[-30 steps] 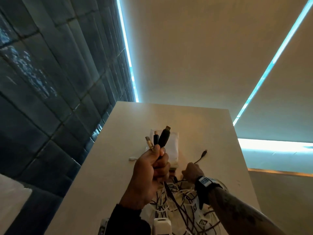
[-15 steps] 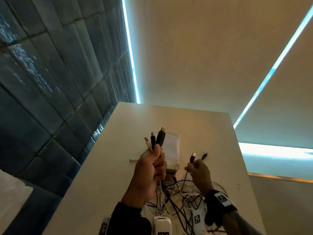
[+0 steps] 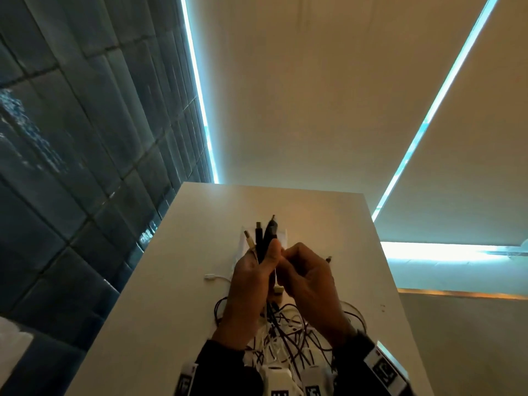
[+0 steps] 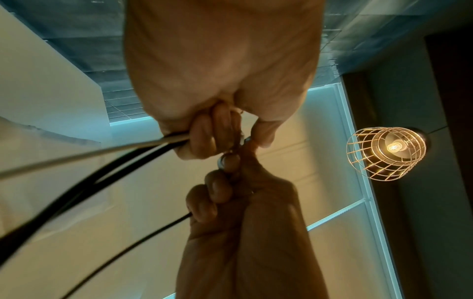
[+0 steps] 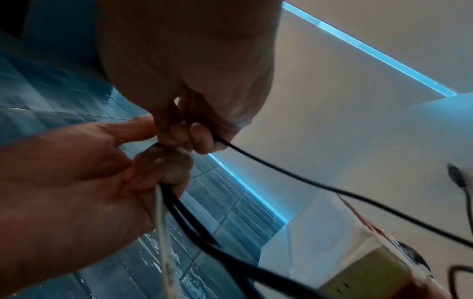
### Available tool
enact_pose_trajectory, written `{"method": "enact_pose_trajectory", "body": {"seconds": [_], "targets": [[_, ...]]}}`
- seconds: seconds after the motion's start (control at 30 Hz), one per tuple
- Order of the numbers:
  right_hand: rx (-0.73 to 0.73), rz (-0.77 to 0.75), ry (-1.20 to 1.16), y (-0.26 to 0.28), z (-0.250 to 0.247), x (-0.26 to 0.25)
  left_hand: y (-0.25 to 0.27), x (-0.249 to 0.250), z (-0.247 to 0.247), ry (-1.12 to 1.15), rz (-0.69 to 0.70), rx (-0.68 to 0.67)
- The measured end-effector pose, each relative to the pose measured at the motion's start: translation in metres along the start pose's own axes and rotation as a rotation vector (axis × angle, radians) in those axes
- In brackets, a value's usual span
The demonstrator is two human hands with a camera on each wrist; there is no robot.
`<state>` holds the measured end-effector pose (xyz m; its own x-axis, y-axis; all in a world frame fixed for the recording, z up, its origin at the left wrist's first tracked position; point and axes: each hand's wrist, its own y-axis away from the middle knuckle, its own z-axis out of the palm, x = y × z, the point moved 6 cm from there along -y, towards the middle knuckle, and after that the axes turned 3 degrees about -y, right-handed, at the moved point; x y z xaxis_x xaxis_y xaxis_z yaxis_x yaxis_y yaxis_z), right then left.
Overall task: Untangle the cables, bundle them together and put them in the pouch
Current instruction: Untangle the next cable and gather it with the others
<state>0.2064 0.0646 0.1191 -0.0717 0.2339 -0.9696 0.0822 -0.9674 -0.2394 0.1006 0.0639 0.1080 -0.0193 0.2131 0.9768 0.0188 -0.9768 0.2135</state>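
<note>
My left hand (image 3: 264,262) is raised over the table and grips a bunch of cable ends (image 3: 258,235), one pale and two black plugs pointing up. Pressed against it from the right, my right hand (image 3: 290,262) pinches the plug end of a thin black cable (image 5: 281,172). In the left wrist view the left hand (image 4: 220,133) curls round white and black cables (image 4: 102,161), and the right hand (image 4: 230,176) holds a metal-tipped plug (image 4: 222,161) against it. A tangle of black and white cables (image 3: 288,332) lies below the hands. The whitish pouch (image 3: 283,235) lies mostly hidden behind the plugs.
The white table (image 3: 160,295) runs away from me beside a dark tiled wall (image 3: 71,167) on the left. A loose white connector (image 3: 210,277) lies left of the hands and a black connector (image 3: 329,258) lies to their right. A caged lamp (image 4: 386,151) hangs overhead.
My right hand lifted a black cable end off the table and carried it left until it met the left hand. The left hand kept its grip on the bunch of plugs.
</note>
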Motion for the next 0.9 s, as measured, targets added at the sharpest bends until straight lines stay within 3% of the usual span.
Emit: {"method": "enact_pose_trajectory", "body": {"seconds": [0.23,0.47,0.73,0.9], "targets": [[-0.031,0.065,0.103,0.006,-0.004,0.013,0.003,0.01,-0.015,0.112,0.093,0.091],[-0.013,-0.009,0.079,0.003,0.003,0.0,0.005,0.015,-0.006,0.092,0.125,0.044],[-0.082,0.042,0.249,0.007,0.0,0.028,-0.004,0.008,-0.019,0.332,0.101,0.119],[-0.071,0.087,0.304,0.008,-0.007,0.046,-0.005,0.018,-0.017,0.463,0.157,0.028]]}}
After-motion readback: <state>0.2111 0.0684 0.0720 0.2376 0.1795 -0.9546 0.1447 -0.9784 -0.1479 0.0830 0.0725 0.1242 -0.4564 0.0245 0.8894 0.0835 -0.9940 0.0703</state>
